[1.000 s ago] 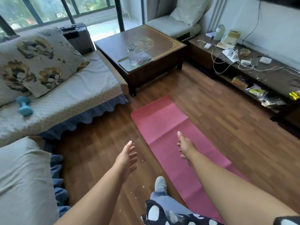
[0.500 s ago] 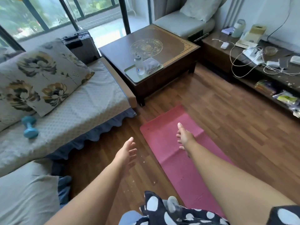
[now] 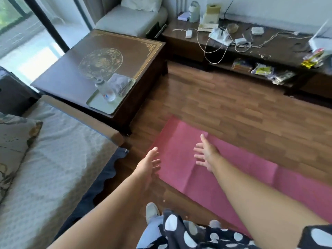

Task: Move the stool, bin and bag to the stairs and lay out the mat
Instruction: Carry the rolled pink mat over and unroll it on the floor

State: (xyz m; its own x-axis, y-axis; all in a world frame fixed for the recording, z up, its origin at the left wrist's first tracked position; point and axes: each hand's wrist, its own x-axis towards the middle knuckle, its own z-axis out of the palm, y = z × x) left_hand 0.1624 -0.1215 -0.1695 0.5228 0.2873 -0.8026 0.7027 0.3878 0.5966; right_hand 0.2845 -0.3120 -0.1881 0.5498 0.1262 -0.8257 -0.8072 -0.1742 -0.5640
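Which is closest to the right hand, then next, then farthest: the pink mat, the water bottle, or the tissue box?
From the right hand:
1. Pink mat, directly beneath it.
2. Water bottle, on the tray, up-left.
3. Tissue box, far shelf by the wall.

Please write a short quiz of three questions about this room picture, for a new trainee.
1. True or false: the pink mat lies unrolled on the wooden floor.
2. What stands on the tray on the dark coffee table? A) a clear bottle B) a lamp C) a plant
3. Fill in: both hands are ____ and hold nothing.

Key
1. True.
2. A, the clear bottle.
3. Open: left hand, right hand.
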